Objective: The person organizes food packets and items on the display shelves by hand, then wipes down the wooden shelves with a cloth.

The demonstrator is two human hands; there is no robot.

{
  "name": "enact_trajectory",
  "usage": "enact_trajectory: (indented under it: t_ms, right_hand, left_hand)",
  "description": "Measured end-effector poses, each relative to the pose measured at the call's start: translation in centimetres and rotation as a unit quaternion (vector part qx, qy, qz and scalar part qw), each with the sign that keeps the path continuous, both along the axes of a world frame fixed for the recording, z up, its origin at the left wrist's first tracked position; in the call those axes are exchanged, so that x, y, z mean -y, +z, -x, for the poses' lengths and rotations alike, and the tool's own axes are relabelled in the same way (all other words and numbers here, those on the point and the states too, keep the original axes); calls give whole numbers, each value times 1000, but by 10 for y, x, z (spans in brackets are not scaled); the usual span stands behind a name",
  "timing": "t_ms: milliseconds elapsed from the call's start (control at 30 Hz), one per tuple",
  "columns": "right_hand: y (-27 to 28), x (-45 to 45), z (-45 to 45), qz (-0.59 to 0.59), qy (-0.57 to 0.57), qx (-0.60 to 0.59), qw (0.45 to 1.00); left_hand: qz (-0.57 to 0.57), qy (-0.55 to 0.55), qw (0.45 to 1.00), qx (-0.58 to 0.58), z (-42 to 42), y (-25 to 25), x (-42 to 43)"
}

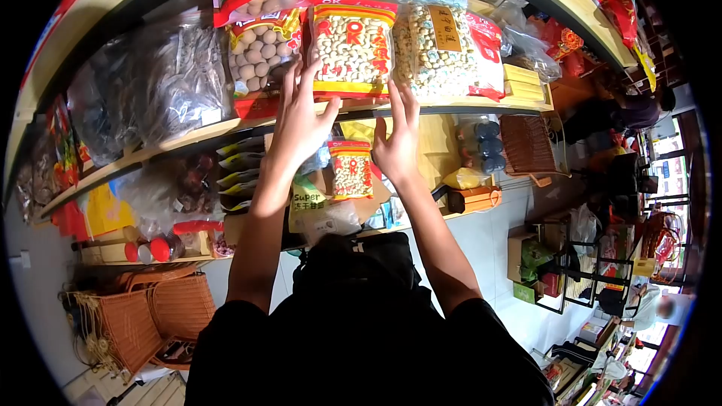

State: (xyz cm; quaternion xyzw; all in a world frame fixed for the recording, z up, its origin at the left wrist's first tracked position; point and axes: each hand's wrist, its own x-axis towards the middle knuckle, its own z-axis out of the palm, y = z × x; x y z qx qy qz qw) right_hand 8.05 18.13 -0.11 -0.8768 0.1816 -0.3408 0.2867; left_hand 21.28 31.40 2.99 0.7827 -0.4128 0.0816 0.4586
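Observation:
On the wooden shelf a red and yellow bag of pale nuts (pixel 352 49) leans upright, its clear front facing me. My left hand (pixel 303 116) reaches up to its lower left corner, fingers spread and fingertips at the bag's edge. At the lower right corner is my right hand (pixel 398 135), fingers stretched upward and thumb apart. Whether the fingertips press on the bag I cannot tell. Left of it stands a red bag of round brown nuts or dried fruit (pixel 262 53). To the right is a clear bag of pale pieces with a brown label (pixel 435 41).
Dark clear-wrapped packs (pixel 184 75) fill the shelf's left side. On the lower shelf, a smaller red and yellow nut bag (pixel 351 171) stands beside a green "Super" pack (pixel 310 210). Wicker baskets (pixel 180 308) sit at lower left. People are visible at far right.

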Motion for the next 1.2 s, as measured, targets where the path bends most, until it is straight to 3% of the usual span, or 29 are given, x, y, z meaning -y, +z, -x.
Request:
enact_trajectory:
  t_ms: [300,367,433,567,700,967,1200]
  right_hand:
    - [-12,-17,30,-18,12,-27,999]
    - [-19,-20,38,-36,23,-39,998]
    - [-26,-21,42,-34,33,-41,998]
    - [-24,-22,44,-75,47,-65,994]
    - [-15,-17,36,-66,63,-95,991]
    - [-12,-1,14,-25,44,-82,995]
    - [5,17,-5,-93,62,-92,989]
  left_hand:
    - [34,-5,997,-74,24,-34,-35]
    - [47,16,988,-149,26,-44,-37]
    - [50,21,989,-134,21,-47,-35]
    - [119,33,981,-150,14,-51,-26]
    - [195,37,945,-259,7,-54,-14]
    - [210,80,942,-250,-8,-47,-1]
    - [192,80,953,-222,-13,-43,4]
